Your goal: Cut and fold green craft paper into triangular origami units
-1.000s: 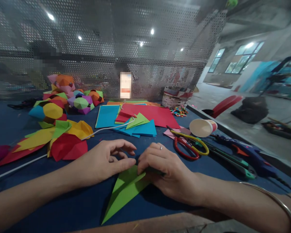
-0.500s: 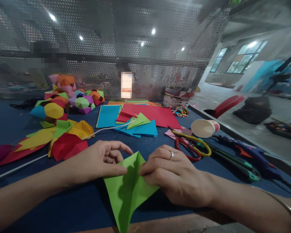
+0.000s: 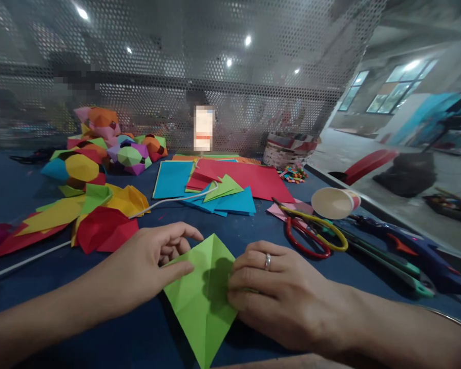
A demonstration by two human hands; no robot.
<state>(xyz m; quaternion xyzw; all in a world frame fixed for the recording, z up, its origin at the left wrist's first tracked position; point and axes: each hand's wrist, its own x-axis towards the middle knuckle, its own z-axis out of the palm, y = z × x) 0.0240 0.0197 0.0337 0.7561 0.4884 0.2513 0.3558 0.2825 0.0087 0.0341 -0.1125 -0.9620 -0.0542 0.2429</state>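
A green sheet of paper (image 3: 205, 312) with crease lines lies between my hands near the table's front edge, one corner pointing at me. My left hand (image 3: 159, 261) is at its upper left side, the thumb resting on the paper and the fingers curved past the edge. On the right side, my right hand (image 3: 280, 292), with a ring, has its fingers curled round the paper's edge; the fingertips are partly hidden. Beyond them are folded green pieces (image 3: 225, 188) on blue paper (image 3: 240, 202).
Scissors (image 3: 307, 238), a green-handled cutter (image 3: 392, 264), a glue gun (image 3: 422, 251) and a paper cup (image 3: 332, 203) are at the right. Folded paper shapes (image 3: 82, 171) and a white cable (image 3: 26, 261) are at the left. A basket (image 3: 288, 149) stands behind.
The green paper has opened out flatter from its raised centre fold. My right hand has moved slightly right with its edge. The view has shifted a little.
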